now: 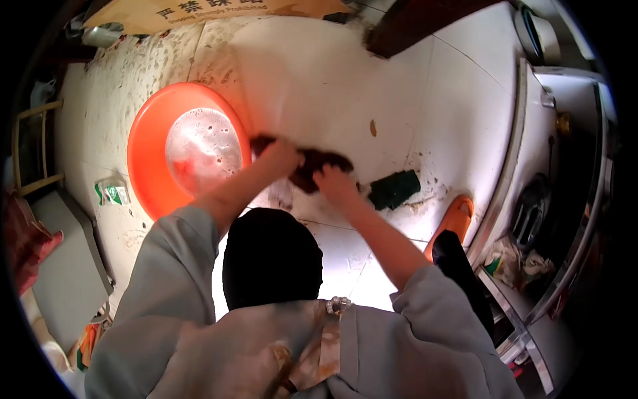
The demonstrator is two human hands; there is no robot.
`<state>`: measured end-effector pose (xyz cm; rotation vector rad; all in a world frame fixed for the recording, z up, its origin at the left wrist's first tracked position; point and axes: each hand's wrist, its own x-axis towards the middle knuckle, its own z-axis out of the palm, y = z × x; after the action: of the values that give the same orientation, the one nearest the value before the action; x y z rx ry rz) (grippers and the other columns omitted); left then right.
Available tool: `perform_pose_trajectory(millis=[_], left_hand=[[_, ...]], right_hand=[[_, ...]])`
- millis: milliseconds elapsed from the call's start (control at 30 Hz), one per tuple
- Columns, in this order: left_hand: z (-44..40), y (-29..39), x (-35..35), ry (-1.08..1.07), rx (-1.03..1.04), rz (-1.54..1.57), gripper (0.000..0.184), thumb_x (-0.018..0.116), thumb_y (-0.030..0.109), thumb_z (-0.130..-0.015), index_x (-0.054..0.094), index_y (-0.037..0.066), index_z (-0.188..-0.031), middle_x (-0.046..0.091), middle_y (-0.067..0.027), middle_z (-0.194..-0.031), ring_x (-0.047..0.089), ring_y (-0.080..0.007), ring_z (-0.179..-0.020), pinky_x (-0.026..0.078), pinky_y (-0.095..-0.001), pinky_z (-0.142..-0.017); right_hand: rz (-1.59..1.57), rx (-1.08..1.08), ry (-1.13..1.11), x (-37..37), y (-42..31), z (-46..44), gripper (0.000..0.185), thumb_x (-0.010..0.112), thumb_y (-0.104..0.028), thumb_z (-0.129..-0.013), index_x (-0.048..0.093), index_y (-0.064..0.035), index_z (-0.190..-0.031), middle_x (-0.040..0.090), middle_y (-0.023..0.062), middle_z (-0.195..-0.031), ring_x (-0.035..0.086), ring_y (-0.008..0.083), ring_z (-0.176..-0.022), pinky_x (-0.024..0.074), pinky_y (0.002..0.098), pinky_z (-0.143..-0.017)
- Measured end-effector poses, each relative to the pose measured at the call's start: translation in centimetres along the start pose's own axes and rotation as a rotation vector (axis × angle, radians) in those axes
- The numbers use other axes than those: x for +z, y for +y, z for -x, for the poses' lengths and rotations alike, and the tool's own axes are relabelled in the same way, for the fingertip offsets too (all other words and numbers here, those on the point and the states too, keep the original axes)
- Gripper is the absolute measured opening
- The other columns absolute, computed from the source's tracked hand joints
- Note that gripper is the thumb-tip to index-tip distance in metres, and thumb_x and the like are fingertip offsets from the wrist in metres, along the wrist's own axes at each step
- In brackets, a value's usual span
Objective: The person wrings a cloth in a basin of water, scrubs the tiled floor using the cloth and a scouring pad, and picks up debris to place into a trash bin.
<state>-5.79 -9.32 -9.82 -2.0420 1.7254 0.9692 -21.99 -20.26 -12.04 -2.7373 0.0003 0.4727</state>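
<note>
Low over the tiled floor, my left hand (282,158) grips a dark brown item (307,174) near its left part. My right hand (335,183) has its fingers closed on the right end of the same item. It is long and soft-edged, perhaps a shoe or a bunched cloth; blur and my fingers hide its exact kind. To the left of my hands stands an orange basin (147,159) with foamy, cloudy water (203,147) in it. A dark green pad or cloth (394,189) lies on the floor just right of my right hand.
An orange slipper (460,213) is by my leg on the right. A metal-framed cabinet (522,153) runs along the right side. A green-and-white packet (113,191) lies left of the basin. Cardboard (193,14) and a dark wooden leg (405,30) are at the far side.
</note>
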Motion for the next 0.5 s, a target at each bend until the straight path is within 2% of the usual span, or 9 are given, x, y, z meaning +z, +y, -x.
perform_pose_trajectory(millis=[133, 167, 233, 267, 300, 333, 400, 467, 500], left_hand=[[1.8, 3.1, 0.8, -0.212, 0.083, 0.402, 0.024, 0.055, 0.013, -0.070, 0.065, 0.018, -0.091, 0.062, -0.0129, -0.094, 0.059, -0.0281, -0.092, 0.044, -0.0414, -0.081], [1.4, 3.0, 0.9, -0.236, 0.046, 0.579, 0.025, 0.055, 0.012, -0.068, 0.065, 0.017, -0.091, 0.062, -0.0139, -0.095, 0.059, -0.0289, -0.093, 0.044, -0.0412, -0.082], [-0.8, 1.7, -1.1, 0.143, 0.042, 0.645, 0.027, 0.053, 0.009, -0.068, 0.063, 0.015, -0.093, 0.061, -0.0139, -0.097, 0.057, -0.0317, -0.094, 0.045, -0.0416, -0.081], [-2.3, 0.6, -3.9, 0.230, 0.070, 0.621, 0.026, 0.053, 0.010, -0.072, 0.061, 0.015, -0.096, 0.058, -0.0173, -0.097, 0.055, -0.0341, -0.095, 0.045, -0.0423, -0.080], [-3.7, 0.4, -6.9, 0.278, -0.063, 0.587, 0.031, 0.056, 0.011, -0.073, 0.060, 0.017, -0.103, 0.053, -0.0186, -0.100, 0.052, -0.0349, -0.097, 0.043, -0.0423, -0.082], [-5.7, -0.3, -8.4, 0.392, -0.039, 0.584, 0.037, 0.060, 0.014, -0.074, 0.056, 0.020, -0.111, 0.050, -0.0194, -0.101, 0.052, -0.0359, -0.097, 0.044, -0.0422, -0.082], [-10.0, -0.8, -10.2, 0.630, -0.033, 0.446, 0.045, 0.063, 0.013, -0.073, 0.054, 0.022, -0.116, 0.049, -0.0184, -0.101, 0.053, -0.0344, -0.099, 0.046, -0.0417, -0.082], [-13.7, -0.4, -10.4, 0.628, -0.071, 0.420, 0.039, 0.060, 0.011, -0.075, 0.055, 0.021, -0.112, 0.050, -0.0177, -0.103, 0.053, -0.0349, -0.097, 0.046, -0.0420, -0.082], [-15.1, 0.0, -10.1, 0.625, -0.091, 0.405, 0.036, 0.058, 0.010, -0.076, 0.056, 0.020, -0.110, 0.050, -0.0174, -0.104, 0.054, -0.0352, -0.097, 0.046, -0.0421, -0.082]], right_hand=[[-0.277, 0.076, -0.275, -1.2, -1.2, 5.4, 0.012, 0.052, -0.014, -0.077, 0.058, -0.0070, -0.084, 0.053, 0.0154, -0.089, 0.057, 0.0307, -0.086, 0.0509, 0.0419, -0.065], [-0.318, 0.137, -0.211, -1.8, -0.5, 5.2, 0.013, 0.050, -0.011, -0.076, 0.058, -0.0062, -0.085, 0.054, 0.0168, -0.090, 0.058, 0.0332, -0.086, 0.0493, 0.0435, -0.069], [-0.394, 0.234, -0.035, -7.5, 2.2, 4.1, 0.013, 0.050, -0.010, -0.076, 0.058, -0.0073, -0.086, 0.054, 0.0159, -0.091, 0.057, 0.0337, -0.085, 0.0478, 0.0437, -0.072], [-0.374, 0.295, 0.079, -9.8, 4.2, 3.0, 0.014, 0.050, -0.010, -0.076, 0.058, -0.0098, -0.087, 0.053, 0.0155, -0.092, 0.056, 0.0344, -0.085, 0.0463, 0.0438, -0.074], [-0.334, 0.323, 0.152, -11.4, 6.8, 1.8, 0.014, 0.052, -0.011, -0.075, 0.058, -0.0116, -0.087, 0.053, 0.0150, -0.092, 0.056, 0.0338, -0.086, 0.0461, 0.0432, -0.072], [-0.240, 0.435, 0.150, -13.3, 8.9, 0.1, 0.014, 0.056, -0.011, -0.073, 0.057, -0.0115, -0.087, 0.053, 0.0154, -0.094, 0.056, 0.0330, -0.088, 0.0462, 0.0425, -0.073], [-0.086, 0.440, 0.211, -13.9, 14.2, -2.5, 0.025, 0.062, -0.016, -0.073, 0.059, -0.0144, -0.098, 0.051, 0.0106, -0.104, 0.053, 0.0284, -0.101, 0.0469, 0.0400, -0.080], [-0.078, 0.505, 0.203, -13.0, 16.9, -4.8, 0.046, 0.066, -0.021, -0.073, 0.053, -0.0166, -0.116, 0.049, 0.0098, -0.110, 0.049, 0.0296, -0.107, 0.0463, 0.0415, -0.085], [-0.075, 0.513, 0.219, -12.5, 16.8, -5.2, 0.045, 0.067, -0.023, -0.073, 0.052, -0.0147, -0.115, 0.049, 0.0106, -0.110, 0.049, 0.0299, -0.106, 0.0467, 0.0410, -0.084]])
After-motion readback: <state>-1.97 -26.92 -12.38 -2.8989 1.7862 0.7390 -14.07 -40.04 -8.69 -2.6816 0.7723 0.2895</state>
